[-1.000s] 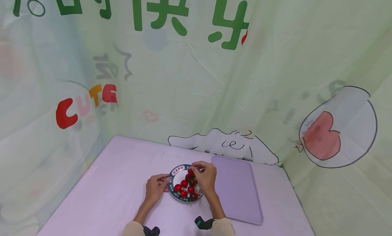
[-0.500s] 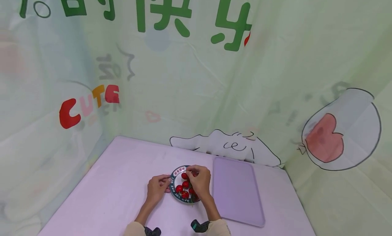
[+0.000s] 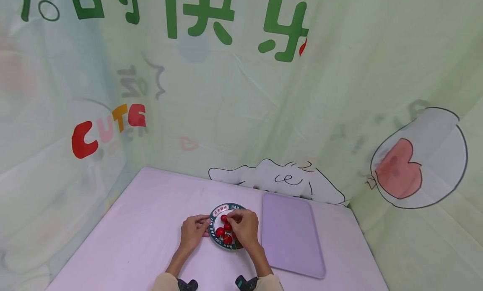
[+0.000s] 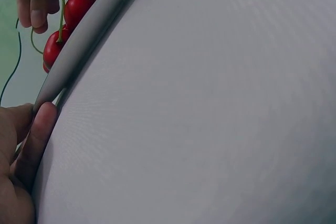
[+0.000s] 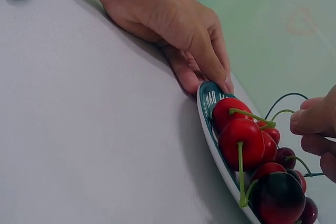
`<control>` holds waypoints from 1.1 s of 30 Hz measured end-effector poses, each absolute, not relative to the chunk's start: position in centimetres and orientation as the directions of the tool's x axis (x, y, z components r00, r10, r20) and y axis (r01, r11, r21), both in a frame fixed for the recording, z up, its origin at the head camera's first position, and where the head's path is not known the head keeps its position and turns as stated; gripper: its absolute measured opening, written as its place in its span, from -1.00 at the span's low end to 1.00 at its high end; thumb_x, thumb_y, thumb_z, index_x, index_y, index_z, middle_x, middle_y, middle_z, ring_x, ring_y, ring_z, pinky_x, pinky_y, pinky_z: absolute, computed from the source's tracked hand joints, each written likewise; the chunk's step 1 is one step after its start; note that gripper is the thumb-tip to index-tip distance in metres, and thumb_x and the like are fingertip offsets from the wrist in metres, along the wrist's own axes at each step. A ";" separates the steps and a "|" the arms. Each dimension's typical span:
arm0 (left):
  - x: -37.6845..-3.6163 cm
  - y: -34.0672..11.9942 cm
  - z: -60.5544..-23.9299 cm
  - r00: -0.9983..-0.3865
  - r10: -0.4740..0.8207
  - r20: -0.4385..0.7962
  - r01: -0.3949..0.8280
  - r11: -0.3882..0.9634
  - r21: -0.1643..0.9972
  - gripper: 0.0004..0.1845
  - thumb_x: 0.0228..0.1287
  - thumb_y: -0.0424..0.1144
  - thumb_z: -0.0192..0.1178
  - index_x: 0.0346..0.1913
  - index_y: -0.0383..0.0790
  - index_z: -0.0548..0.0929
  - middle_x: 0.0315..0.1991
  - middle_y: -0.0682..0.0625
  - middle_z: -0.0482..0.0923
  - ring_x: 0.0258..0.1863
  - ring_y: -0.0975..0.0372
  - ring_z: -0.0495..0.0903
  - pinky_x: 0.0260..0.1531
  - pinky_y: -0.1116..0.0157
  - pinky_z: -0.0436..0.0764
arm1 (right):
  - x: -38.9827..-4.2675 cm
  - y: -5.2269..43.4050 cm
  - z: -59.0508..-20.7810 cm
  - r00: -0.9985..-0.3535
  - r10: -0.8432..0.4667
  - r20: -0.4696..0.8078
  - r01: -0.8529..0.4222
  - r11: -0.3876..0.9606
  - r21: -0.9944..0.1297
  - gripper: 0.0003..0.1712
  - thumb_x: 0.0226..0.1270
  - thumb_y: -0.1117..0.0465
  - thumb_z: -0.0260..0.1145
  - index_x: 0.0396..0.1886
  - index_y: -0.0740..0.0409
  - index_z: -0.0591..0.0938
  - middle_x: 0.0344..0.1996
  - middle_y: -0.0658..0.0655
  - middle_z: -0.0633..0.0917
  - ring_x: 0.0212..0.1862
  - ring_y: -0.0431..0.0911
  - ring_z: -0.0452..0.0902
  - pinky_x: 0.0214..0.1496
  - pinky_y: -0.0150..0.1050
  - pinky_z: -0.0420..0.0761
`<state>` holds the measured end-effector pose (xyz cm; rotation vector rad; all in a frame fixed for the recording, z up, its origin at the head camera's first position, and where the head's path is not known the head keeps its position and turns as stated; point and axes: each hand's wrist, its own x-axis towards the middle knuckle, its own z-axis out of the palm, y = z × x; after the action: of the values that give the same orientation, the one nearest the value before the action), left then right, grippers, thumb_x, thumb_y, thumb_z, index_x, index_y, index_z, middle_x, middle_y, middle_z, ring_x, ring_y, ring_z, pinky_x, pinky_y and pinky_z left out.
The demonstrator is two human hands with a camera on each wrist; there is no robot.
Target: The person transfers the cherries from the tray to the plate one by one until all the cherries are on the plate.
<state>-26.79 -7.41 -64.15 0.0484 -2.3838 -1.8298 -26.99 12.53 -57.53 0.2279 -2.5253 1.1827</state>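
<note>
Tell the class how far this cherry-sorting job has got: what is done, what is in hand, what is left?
Done: little; the purple tray shows bare, with no fruit on it. In hand: the left hand steadies the rim of the plate, while the right hand hangs over the cherries, fingertips at a green stem. Whether it grips one is unclear. Left: seemingly the whole pile, on the plate.

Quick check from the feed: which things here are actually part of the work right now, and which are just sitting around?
In use:
- plate, left hand gripping its rim
- cherries on the plate
- right hand over the cherries, fingers at the stems

Lying about:
- purple tray right of the plate, untouched
- printed backdrop
</note>
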 end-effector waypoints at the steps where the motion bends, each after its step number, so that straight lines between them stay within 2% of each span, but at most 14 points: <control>1: -26.8 -7.4 -64.2 -0.990 -0.108 0.086 0.056 0.259 0.964 -0.73 0.55 -0.32 0.35 0.18 -0.35 0.80 -0.27 -0.09 0.78 -0.55 0.28 0.74 -0.44 0.51 0.76 | -26.9 12.5 -57.6 -0.927 -0.007 0.375 -0.291 0.645 -0.707 -0.92 0.30 0.27 0.65 -0.25 0.01 0.94 -0.41 -0.02 0.87 -0.34 -0.29 0.66 -0.26 -0.48 0.74; 12: -27.1 -7.7 -64.6 -0.990 -0.105 0.091 0.060 0.270 0.961 -0.72 0.55 -0.31 0.36 0.19 -0.33 0.80 -0.28 -0.09 0.78 -0.56 0.29 0.74 -0.44 0.50 0.76 | -26.1 12.8 -57.5 -0.915 -0.086 0.395 -0.346 0.671 -0.656 -0.90 0.30 0.30 0.65 -0.22 0.05 0.92 -0.29 0.03 0.92 -0.25 -0.16 0.82 -0.15 -0.38 0.84; 16: -27.1 -7.9 -64.5 -0.991 -0.107 0.085 0.055 0.255 0.965 -0.73 0.54 -0.32 0.36 0.18 -0.35 0.81 -0.26 -0.11 0.80 -0.57 0.29 0.75 -0.46 0.49 0.76 | -25.6 12.8 -57.2 -0.914 -0.059 0.401 -0.335 0.669 -0.664 -0.90 0.30 0.29 0.65 -0.21 0.05 0.92 -0.32 0.02 0.91 -0.33 -0.24 0.71 -0.25 -0.46 0.77; 19: -27.0 -7.9 -64.4 -0.991 -0.109 0.083 0.055 0.236 0.970 -0.73 0.54 -0.33 0.36 0.17 -0.36 0.80 -0.25 -0.13 0.81 -0.57 0.28 0.75 -0.47 0.47 0.77 | -25.3 12.9 -56.9 -0.915 -0.024 0.403 -0.316 0.665 -0.677 -0.90 0.31 0.29 0.64 -0.21 0.06 0.92 -0.35 0.00 0.89 -0.36 -0.22 0.61 -0.32 -0.48 0.66; 23: -26.9 -8.0 -64.3 -0.989 -0.110 0.097 0.068 0.239 0.969 -0.72 0.56 -0.32 0.34 0.19 -0.37 0.79 -0.23 -0.14 0.81 -0.55 0.27 0.75 -0.47 0.46 0.77 | -25.1 13.2 -56.6 -0.892 0.038 0.450 -0.318 0.653 -0.687 -0.87 0.30 0.31 0.64 -0.17 0.10 0.91 -0.30 0.06 0.89 -0.29 -0.06 0.70 -0.30 -0.35 0.72; 26: -26.7 -8.1 -64.3 -0.988 -0.120 0.098 0.066 0.246 0.967 -0.71 0.58 -0.30 0.32 0.21 -0.36 0.78 -0.21 -0.14 0.80 -0.54 0.28 0.75 -0.46 0.49 0.76 | -25.1 13.6 -56.7 -0.879 0.109 0.464 -0.286 0.660 -0.695 -0.82 0.30 0.28 0.64 -0.11 0.07 0.91 -0.21 0.07 0.91 -0.18 0.00 0.77 -0.16 -0.24 0.77; 30: -26.4 -8.1 -64.4 -0.984 -0.146 0.099 0.060 0.247 0.967 -0.71 0.61 -0.30 0.29 0.23 -0.35 0.78 -0.25 -0.11 0.78 -0.54 0.31 0.73 -0.45 0.50 0.76 | -25.4 14.4 -56.9 -0.876 0.182 0.447 -0.222 0.670 -0.708 -0.71 0.33 0.24 0.64 0.03 0.06 0.88 -0.10 0.09 0.90 -0.06 0.04 0.75 -0.04 -0.13 0.70; 33: -26.2 -8.1 -64.1 -0.973 -0.193 0.130 0.069 0.291 0.954 -0.74 0.61 -0.28 0.30 0.18 -0.31 0.81 -0.34 -0.07 0.75 -0.58 0.34 0.68 -0.49 0.50 0.71 | -25.5 15.2 -56.8 -0.869 0.198 0.454 -0.212 0.679 -0.702 -0.63 0.34 0.24 0.62 0.13 0.11 0.84 -0.01 0.14 0.88 0.00 0.09 0.72 0.01 -0.02 0.69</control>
<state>-26.18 -8.11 -64.07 0.1144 -2.3385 -1.7453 -25.47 15.22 -56.84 0.0106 -2.3881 1.0866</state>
